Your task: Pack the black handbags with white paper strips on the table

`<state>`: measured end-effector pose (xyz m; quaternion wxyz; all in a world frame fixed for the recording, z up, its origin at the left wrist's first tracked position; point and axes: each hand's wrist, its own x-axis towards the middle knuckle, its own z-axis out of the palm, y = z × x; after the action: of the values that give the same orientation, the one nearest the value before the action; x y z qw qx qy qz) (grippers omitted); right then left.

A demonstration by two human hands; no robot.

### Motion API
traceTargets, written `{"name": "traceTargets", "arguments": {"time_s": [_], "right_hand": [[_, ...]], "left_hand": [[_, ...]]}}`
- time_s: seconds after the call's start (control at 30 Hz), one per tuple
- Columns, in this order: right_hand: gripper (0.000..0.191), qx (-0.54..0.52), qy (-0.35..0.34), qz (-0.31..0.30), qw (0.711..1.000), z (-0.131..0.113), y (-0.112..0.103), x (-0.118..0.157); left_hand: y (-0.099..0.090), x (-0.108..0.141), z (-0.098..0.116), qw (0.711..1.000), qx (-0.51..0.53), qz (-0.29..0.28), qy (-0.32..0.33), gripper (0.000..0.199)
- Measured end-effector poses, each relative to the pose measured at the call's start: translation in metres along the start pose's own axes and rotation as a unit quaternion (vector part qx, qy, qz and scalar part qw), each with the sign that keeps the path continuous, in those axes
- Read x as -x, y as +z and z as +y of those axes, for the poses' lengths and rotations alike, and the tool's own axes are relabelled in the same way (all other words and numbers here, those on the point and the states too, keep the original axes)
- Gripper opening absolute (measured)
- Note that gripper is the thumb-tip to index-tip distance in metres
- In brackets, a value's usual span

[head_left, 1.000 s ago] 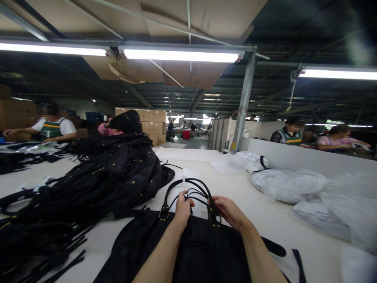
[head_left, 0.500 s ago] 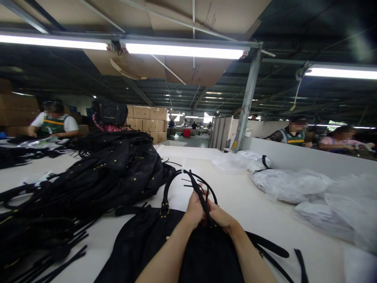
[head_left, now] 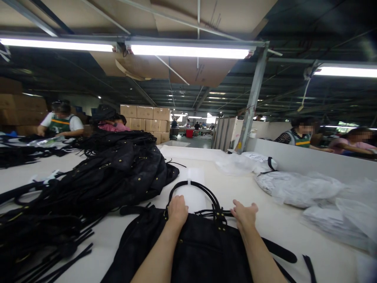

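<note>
A black handbag (head_left: 203,247) with small brass-coloured studs lies in front of me on the white table. Its arched handles (head_left: 202,186) rise from the top edge, bound at the crown by a pale wrap. My left hand (head_left: 178,210) is closed at the foot of the left handle, on the bag's top edge; its fingertips are partly hidden. Thin black ties (head_left: 210,212) run from the right handle foot toward my right hand (head_left: 245,214), which is open, fingers apart, just beyond the bag's top edge.
A heap of black bags (head_left: 129,169) covers the table's left side. Clear plastic bags with white contents (head_left: 297,186) lie along a low white partition (head_left: 318,161) at right. Stacked cartons (head_left: 153,118) stand behind. Co-workers sit at left and beyond the partition.
My hands were together at a dangling black strap over the right handle foot. They have parted: the left moved left to the other handle foot, the right moved right and opened. The strap hangs lower.
</note>
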<state>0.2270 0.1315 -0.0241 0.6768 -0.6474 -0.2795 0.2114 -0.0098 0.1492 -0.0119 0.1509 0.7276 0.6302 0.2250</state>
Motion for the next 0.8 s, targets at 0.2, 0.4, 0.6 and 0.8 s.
{"name": "traceTargets", "arguments": {"time_s": [0.2,0.4,0.6,0.8], "right_hand": [[0.046,0.142,-0.177,-0.145,0.963,-0.021,0.024,0.023],[0.048,0.282,-0.182,-0.289,0.897,0.001,0.060,0.057],[0.061,0.314,-0.119,-0.290,0.896,0.012,0.058,0.048],[0.066,0.188,-0.023,-0.281,0.941,0.008,0.056,0.043]], "left_hand": [[0.000,0.000,0.007,0.999,-0.037,0.003,-0.020,0.046],[0.003,-0.003,0.013,0.998,-0.016,0.008,-0.059,0.052],[0.002,-0.010,0.002,0.994,0.086,0.025,-0.069,0.053],[0.006,-0.021,-0.016,0.957,0.283,0.036,-0.055,0.049]]}}
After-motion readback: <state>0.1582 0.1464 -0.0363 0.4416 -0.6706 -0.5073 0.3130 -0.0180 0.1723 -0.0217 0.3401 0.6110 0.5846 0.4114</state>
